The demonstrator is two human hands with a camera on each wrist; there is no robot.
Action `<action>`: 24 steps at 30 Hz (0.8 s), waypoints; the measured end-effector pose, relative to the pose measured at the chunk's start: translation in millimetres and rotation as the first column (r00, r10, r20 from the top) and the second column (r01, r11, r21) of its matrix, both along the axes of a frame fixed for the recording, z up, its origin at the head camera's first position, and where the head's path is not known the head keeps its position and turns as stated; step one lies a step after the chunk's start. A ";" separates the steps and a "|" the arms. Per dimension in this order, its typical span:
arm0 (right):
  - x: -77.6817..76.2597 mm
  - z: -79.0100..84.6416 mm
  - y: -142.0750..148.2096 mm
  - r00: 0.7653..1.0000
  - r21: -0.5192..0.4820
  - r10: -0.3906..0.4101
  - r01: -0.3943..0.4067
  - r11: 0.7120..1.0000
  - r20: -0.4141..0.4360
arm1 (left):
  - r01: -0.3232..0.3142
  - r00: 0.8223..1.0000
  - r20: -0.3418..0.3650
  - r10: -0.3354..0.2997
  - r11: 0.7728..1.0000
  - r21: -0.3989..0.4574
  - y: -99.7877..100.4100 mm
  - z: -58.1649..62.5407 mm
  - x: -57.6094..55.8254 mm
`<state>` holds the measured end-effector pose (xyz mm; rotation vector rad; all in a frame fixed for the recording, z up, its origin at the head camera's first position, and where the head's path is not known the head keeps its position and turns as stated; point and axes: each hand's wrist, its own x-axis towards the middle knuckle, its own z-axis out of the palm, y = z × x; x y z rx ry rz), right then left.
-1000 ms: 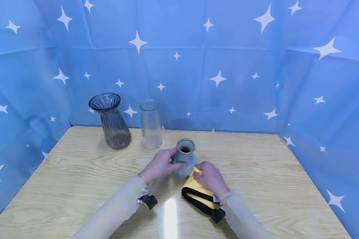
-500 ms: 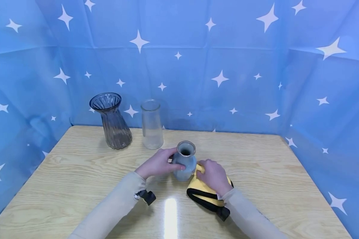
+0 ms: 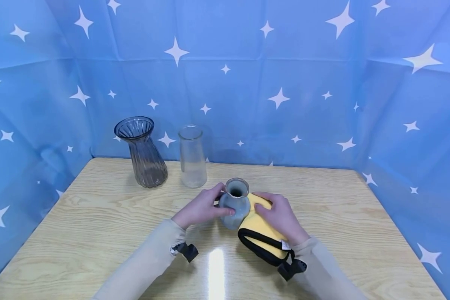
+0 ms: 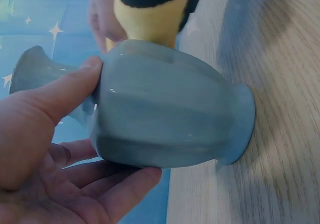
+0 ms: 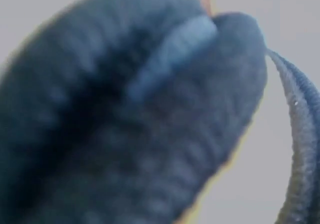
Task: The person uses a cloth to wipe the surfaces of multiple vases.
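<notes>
My left hand (image 3: 202,207) grips a glossy grey-blue vase (image 3: 240,210) with a narrow neck, flared mouth and brown rim. In the left wrist view the thumb lies across the near side of the vase (image 4: 160,104), with the other fingers around the opposite side. A folded yellow cloth (image 3: 260,221) with black edging is held in my right hand (image 3: 283,216), thumb on top. The cloth touches the vase's right side. The blurred black edging (image 5: 200,119) fills much of the right wrist view, hiding the right fingers there.
A dark ribbed glass vase (image 3: 146,162) stands at the back left of the wooden table (image 3: 97,233). Right of it stands a clear glass vase (image 3: 193,164). Blue cloth with white stars (image 3: 225,91) hangs behind and along both sides.
My right hand has shifted right, and the cloth now reaches higher beside the vase's neck. My left hand keeps its grip on the vase, almost in place.
</notes>
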<state>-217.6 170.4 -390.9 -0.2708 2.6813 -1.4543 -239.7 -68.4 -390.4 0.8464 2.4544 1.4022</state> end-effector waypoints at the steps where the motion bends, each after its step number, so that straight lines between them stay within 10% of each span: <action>1: 2.2 2.2 -0.8 1.000 0.012 -0.006 0.006 1.000 -0.026 | -0.001 1.000 0.000 0.001 1.000 -0.001 0.1 0.2 0.3; 9: 15.7 22.1 -14.1 0.962 0.124 0.038 -0.004 0.992 -0.271 | -0.002 1.000 -0.019 0.001 1.000 -0.019 2.7 -1.0 -0.2; 14: 14.4 32.0 -14.5 0.999 -0.095 -0.005 0.001 0.995 -0.044 | -0.001 1.000 -0.010 0.000 0.999 -0.042 1.9 0.2 -0.3; 19: 11.2 33.6 -8.5 0.985 -0.380 -0.013 0.080 0.922 0.174 | 0.024 1.000 0.021 -0.023 0.999 -0.042 1.2 1.8 -0.8; 24: 6.9 27.6 -5.0 0.999 -0.224 0.038 -0.041 0.974 -0.016 | 0.042 0.999 0.017 -0.041 0.998 -0.054 0.9 4.8 0.2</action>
